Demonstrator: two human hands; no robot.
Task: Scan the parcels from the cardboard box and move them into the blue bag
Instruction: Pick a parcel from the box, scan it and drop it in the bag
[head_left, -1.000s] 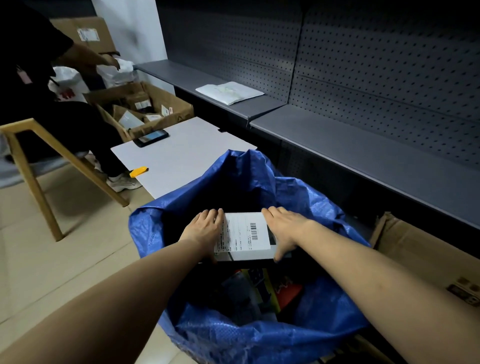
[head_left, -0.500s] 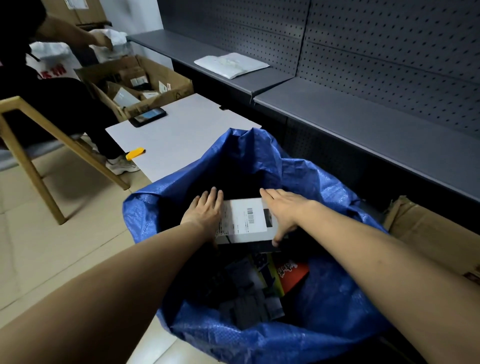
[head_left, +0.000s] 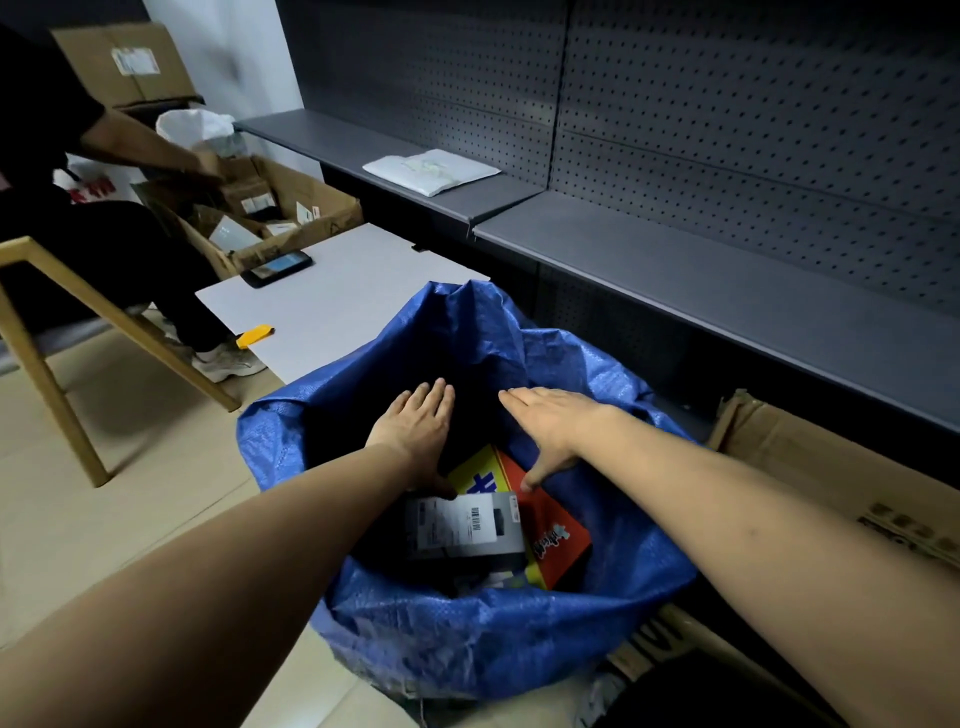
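— Head view: where's the parcel (head_left: 465, 525)?
— I see it inside the bag (head_left: 467, 639), label up, lying on a red box (head_left: 558, 540) towards the bag's near wall.
— And my hands?
— Both are over the bag's mouth, fingers straight, holding nothing. The left hand (head_left: 415, 431) has its thumb by the parcel's far left corner; I can't tell if it touches. The right hand (head_left: 553, 426) hovers above the red box. A cardboard box (head_left: 831, 467) stands just right of the bag.

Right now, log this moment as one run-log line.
grey parcel: lying in blue bag on orange box | left hand: open, over bag | right hand: open, over bag | held: nothing
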